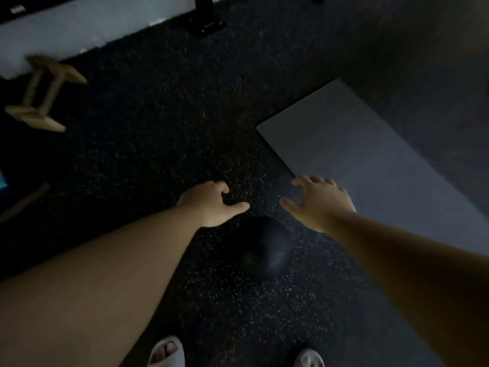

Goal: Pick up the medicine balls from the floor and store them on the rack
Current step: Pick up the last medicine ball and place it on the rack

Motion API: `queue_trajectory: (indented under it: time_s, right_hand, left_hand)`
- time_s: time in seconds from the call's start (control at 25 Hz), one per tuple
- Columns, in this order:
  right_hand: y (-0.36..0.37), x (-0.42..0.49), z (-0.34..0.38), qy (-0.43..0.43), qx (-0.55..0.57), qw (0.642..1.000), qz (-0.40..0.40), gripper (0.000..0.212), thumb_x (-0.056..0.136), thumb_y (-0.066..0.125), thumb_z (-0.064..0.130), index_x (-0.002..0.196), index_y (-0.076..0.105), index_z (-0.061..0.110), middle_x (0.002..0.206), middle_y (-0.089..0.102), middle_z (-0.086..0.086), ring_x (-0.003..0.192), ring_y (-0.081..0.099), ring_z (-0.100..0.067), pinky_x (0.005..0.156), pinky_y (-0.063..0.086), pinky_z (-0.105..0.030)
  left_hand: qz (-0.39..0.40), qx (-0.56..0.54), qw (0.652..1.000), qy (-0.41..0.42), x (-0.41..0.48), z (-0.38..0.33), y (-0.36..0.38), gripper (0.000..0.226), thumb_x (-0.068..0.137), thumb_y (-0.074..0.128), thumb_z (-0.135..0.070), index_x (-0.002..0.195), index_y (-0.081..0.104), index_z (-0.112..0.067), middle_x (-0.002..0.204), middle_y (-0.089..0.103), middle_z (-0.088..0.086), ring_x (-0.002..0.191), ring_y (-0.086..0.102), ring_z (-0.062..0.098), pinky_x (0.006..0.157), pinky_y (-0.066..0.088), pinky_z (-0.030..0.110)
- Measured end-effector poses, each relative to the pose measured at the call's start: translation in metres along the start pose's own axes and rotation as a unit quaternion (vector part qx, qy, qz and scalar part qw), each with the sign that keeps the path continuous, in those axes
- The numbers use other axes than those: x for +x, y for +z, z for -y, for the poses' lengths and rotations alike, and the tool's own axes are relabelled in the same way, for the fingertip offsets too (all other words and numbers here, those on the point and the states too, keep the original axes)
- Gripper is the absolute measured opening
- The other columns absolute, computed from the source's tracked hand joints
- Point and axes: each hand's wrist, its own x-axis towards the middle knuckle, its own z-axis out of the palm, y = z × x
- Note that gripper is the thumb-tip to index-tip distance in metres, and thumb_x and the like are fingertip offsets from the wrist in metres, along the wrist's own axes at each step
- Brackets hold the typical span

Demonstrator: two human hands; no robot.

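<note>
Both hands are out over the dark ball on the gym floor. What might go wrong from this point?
1. The medicine ball is black on dark speckled floor in dim light, so either open hand, left hand or right hand, may misjudge it.
2. Its smooth round surface could slip or roll from a loose two-handed grip.
3. It lies just ahead of the sandalled feet; a drop could hit toes.

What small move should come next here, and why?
Probably lower both hands onto the sides of the black medicine ball. The left hand and right hand are open, empty and spread either side above it, and the ball sits untouched on the speckled floor between them. No rack is clearly visible.
</note>
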Motion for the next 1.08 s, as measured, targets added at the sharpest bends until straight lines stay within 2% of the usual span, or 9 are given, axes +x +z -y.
queue_trajectory:
  time_s: [0.12,0.24,0.32,0.4,0.52,0.56,0.64,0.92,1.08]
  right_hand:
    - [0.101,0.048,-0.03,0.017,0.025,0.999,0.026,0.08,0.095,0.047,0.077,0.16,0.037,0.032,0.167,0.042,-0.005,0.153,0.036,-0.035,0.115,0.039,-0.055]
    - [0.186,0.078,-0.05,0.038,0.058,0.995,0.066,0.097,0.085,0.046,0.09,0.163,0.032,0.035,0.169,0.038,-0.003,0.155,0.032,-0.037,0.111,0.046,-0.059]
    - [0.222,0.089,-0.057,0.043,0.076,0.993,0.078,0.11,0.075,0.046,0.099,0.165,0.026,0.038,0.17,0.034,-0.003,0.156,0.03,-0.039,0.111,0.045,-0.062]
    - [0.244,0.098,-0.061,0.051,0.111,0.989,0.088,0.124,0.062,0.048,0.105,0.166,0.021,0.042,0.172,0.029,-0.004,0.156,0.032,-0.042,0.115,0.043,-0.064]
    - [0.268,0.108,-0.061,0.043,0.183,0.976,0.109,0.143,0.048,0.055,0.107,0.167,0.008,0.045,0.174,0.021,-0.006,0.156,0.032,-0.044,0.118,0.04,-0.065]
    - [0.274,0.11,-0.061,0.04,0.205,0.972,0.11,0.147,0.044,0.058,0.107,0.167,0.004,0.046,0.175,0.019,-0.005,0.157,0.03,-0.043,0.119,0.039,-0.065]
    - [0.282,0.111,-0.058,0.04,0.243,0.964,0.097,0.154,0.036,0.062,0.106,0.166,0.002,0.049,0.176,0.016,-0.003,0.158,0.027,-0.041,0.119,0.039,-0.065]
    - [0.298,0.117,-0.063,0.026,0.287,0.957,0.045,0.159,0.027,0.061,0.107,0.166,0.009,0.049,0.173,0.023,0.001,0.158,0.029,-0.035,0.122,0.037,-0.062]
    - [0.303,0.116,-0.066,0.024,0.302,0.953,0.015,0.143,0.039,0.075,0.097,0.163,0.022,0.05,0.166,0.033,0.003,0.154,0.033,-0.033,0.12,0.04,-0.061]
  left_hand:
    - [0.015,-0.024,0.999,-0.02,0.063,0.014,0.103,0.096,0.081,0.048,-0.095,0.152,0.053,-0.03,0.156,0.057,0.0,0.137,0.061,0.025,0.111,0.051,0.046]
    - [0.028,-0.059,0.997,-0.05,0.107,0.026,0.188,0.101,0.081,0.042,-0.098,0.154,0.051,-0.029,0.155,0.055,0.001,0.136,0.06,0.028,0.107,0.052,0.045]
    - [0.024,-0.127,0.988,-0.081,0.119,0.034,0.231,0.109,0.077,0.038,-0.102,0.156,0.051,-0.028,0.156,0.055,0.002,0.137,0.059,0.03,0.109,0.051,0.048]
    - [0.032,-0.254,0.957,-0.133,0.123,0.039,0.259,0.123,0.067,0.042,-0.107,0.162,0.045,-0.028,0.161,0.053,0.005,0.141,0.056,0.034,0.112,0.051,0.054]
    - [0.091,-0.476,0.851,-0.2,0.126,0.044,0.285,0.156,0.035,0.051,-0.115,0.169,0.032,-0.037,0.171,0.043,0.007,0.149,0.049,0.042,0.107,0.051,0.072]
    - [0.105,-0.523,0.821,-0.203,0.128,0.046,0.291,0.159,0.03,0.053,-0.115,0.168,0.032,-0.04,0.172,0.042,0.007,0.15,0.048,0.044,0.106,0.05,0.076]
    - [0.124,-0.576,0.785,-0.191,0.131,0.05,0.3,0.158,0.028,0.056,-0.114,0.166,0.038,-0.041,0.17,0.046,0.008,0.149,0.048,0.044,0.106,0.048,0.078]
    - [0.118,-0.615,0.764,-0.157,0.141,0.058,0.309,0.147,0.026,0.059,-0.112,0.154,0.059,-0.039,0.154,0.063,0.005,0.139,0.059,0.036,0.111,0.048,0.073]
    - [0.112,-0.634,0.745,-0.173,0.146,0.06,0.315,0.138,0.027,0.06,-0.11,0.142,0.069,-0.035,0.141,0.072,0.006,0.132,0.065,0.035,0.115,0.046,0.069]
